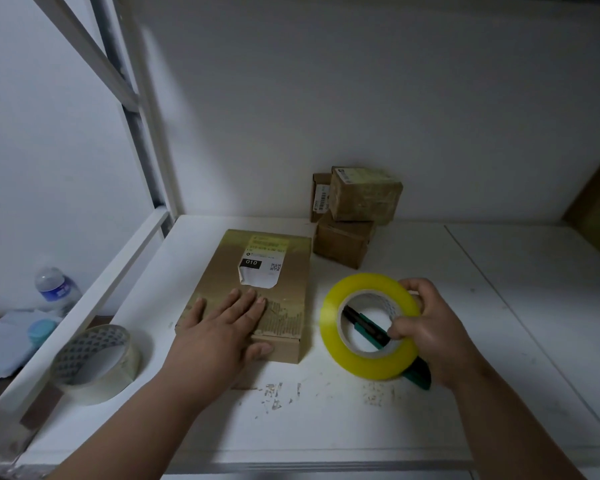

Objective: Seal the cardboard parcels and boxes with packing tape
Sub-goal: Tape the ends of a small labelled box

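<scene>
Two tape rolls sit in view: a yellow tape roll (369,325) at about 4 o'clock of the flat cardboard parcel (253,292), and a clear tape roll (96,362) at the parcel's 8 o'clock, near the table's left edge. Three small cardboard boxes (355,213) are stacked against the wall at the parcel's 1 o'clock. One flat parcel lies at the middle of the white table (499,306), with a white label (261,266) marked 010 on top.

The left hand (222,327) lies flat on the near end of the parcel, fingers straight and slightly spread, thumb down against the front side. The right hand (426,327) grips the yellow roll at its 3 o'clock rim, fingers curled over the top and thumb tucked into the core. It also holds a green utility knife (368,329), which runs through the core and out beneath the roll.

One water bottle (58,287) stands off the table at 9 o'clock.
</scene>
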A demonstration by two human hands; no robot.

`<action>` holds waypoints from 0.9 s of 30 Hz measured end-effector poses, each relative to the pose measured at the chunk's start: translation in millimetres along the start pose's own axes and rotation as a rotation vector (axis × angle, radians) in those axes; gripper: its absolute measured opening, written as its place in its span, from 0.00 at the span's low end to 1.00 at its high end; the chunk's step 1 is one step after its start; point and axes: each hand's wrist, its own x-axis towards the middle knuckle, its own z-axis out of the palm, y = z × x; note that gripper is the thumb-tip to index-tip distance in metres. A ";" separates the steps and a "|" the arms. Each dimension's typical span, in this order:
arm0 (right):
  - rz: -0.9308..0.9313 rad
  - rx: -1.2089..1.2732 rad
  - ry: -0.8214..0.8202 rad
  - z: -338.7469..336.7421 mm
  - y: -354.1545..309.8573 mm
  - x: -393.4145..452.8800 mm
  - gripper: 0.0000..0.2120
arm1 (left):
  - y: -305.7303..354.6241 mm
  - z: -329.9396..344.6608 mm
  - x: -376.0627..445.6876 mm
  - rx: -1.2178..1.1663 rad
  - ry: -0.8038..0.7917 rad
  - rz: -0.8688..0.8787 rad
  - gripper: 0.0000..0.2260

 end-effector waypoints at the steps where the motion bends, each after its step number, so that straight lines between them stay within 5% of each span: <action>1: -0.059 -0.019 -0.019 -3.1 -0.9 -3.5 0.28 | -1.5 -0.6 2.7 0.000 0.004 0.003 0.36; 8: -0.263 -0.159 -0.009 1.7 4.7 -19.8 0.37 | -18.5 -5.5 20.4 -0.016 -0.049 -0.035 0.46; 15: -0.409 -0.248 -0.127 38.7 2.4 -46.8 0.41 | -29.1 -9.4 30.4 0.017 -0.039 -0.254 0.37; 20: -0.335 -0.179 -0.237 65.6 -3.7 -60.0 0.45 | -19.8 -10.7 34.0 -0.075 0.018 -0.425 0.30; 24: -0.284 -0.102 -0.297 58.5 -2.5 -58.6 0.45 | -2.2 -4.7 25.4 -0.301 0.178 -0.459 0.32; 27: -0.232 -0.012 -0.358 52.6 2.1 -55.0 0.44 | 30.1 -7.6 11.5 -0.775 0.214 -0.552 0.16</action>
